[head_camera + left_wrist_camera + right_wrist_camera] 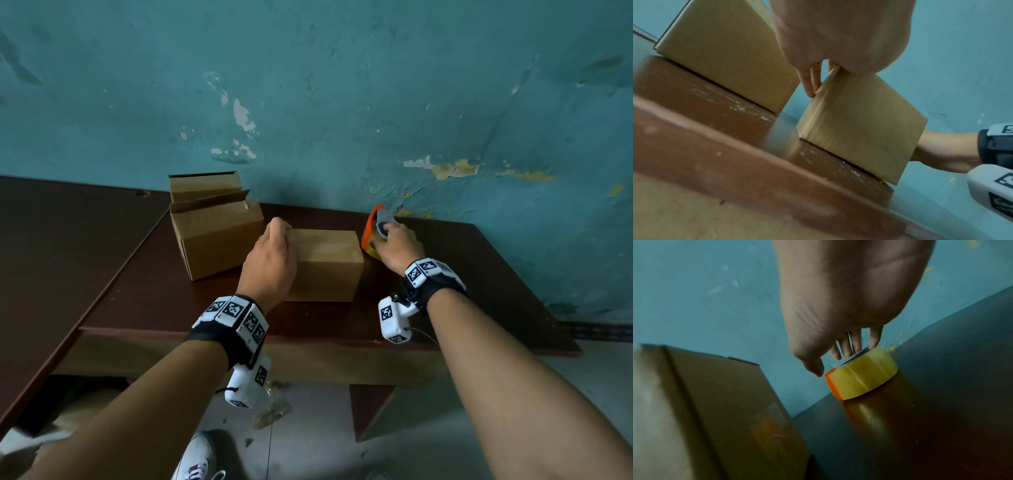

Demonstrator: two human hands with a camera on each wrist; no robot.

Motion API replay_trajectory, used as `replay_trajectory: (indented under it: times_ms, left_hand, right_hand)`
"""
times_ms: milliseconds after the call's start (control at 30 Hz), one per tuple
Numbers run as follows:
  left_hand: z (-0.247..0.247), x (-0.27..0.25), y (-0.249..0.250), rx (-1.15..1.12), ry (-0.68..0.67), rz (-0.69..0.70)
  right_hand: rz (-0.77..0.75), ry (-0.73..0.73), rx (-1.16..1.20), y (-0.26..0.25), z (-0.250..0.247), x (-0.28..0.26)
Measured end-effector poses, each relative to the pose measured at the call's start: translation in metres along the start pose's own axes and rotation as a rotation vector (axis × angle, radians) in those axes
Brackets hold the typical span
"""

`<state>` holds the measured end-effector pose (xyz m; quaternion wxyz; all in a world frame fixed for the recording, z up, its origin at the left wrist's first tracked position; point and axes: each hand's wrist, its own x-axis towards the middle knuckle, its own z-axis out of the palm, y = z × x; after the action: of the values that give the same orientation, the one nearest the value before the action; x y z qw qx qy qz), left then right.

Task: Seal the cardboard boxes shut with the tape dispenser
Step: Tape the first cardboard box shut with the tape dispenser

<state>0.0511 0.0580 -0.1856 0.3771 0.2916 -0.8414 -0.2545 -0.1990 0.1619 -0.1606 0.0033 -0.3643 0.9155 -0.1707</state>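
Note:
A closed cardboard box (pixel 325 263) stands mid-table. My left hand (pixel 274 240) lies over its top left corner, palm on the lid and fingers (pixel 809 81) curled down its left side (pixel 859 129). To the right of the box sits the tape dispenser (pixel 371 233), orange-framed, holding a yellowish roll of tape (pixel 863 376) that rests on the table. My right hand (pixel 387 236) grips the dispenser from above: fingers (pixel 846 348) curl over its far side and the thumb sits by the orange edge. The box's right end (pixel 715 410) is close to the dispenser.
A larger cardboard box with open flaps (pixel 215 236) stands just left of the closed one, and a second open box (pixel 205 186) sits behind it against the teal wall. The dark brown table (pixel 462 274) ends in a front edge below my wrists.

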Motion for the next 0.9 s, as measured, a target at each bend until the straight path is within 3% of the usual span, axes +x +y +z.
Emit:
replay_trajectory:
  times_ms: [167,433,700,800,900]
  left_hand:
    - [0.005,0.001,-0.006,0.016,0.042,0.026]
    - [0.004,0.000,-0.006,0.018,0.037,0.011]
    - [0.002,0.000,-0.003,0.005,0.011,-0.004]
    - [0.000,0.000,0.000,0.002,0.007,-0.004]
    - [-0.003,0.000,0.002,0.010,-0.011,0.001]
  right_hand:
    - [0.047,-0.032,-0.184,-0.003,0.017,0.022]
    - [0.237,-0.119,-0.130,-0.009,0.035,0.046]
    - [0.277,-0.159,-0.102,-0.010,0.023,0.047]
    - [0.180,-0.165,-0.228,-0.006,0.011,0.031]
    - [0.054,-0.054,-0.254,0.004,-0.002,0.013]
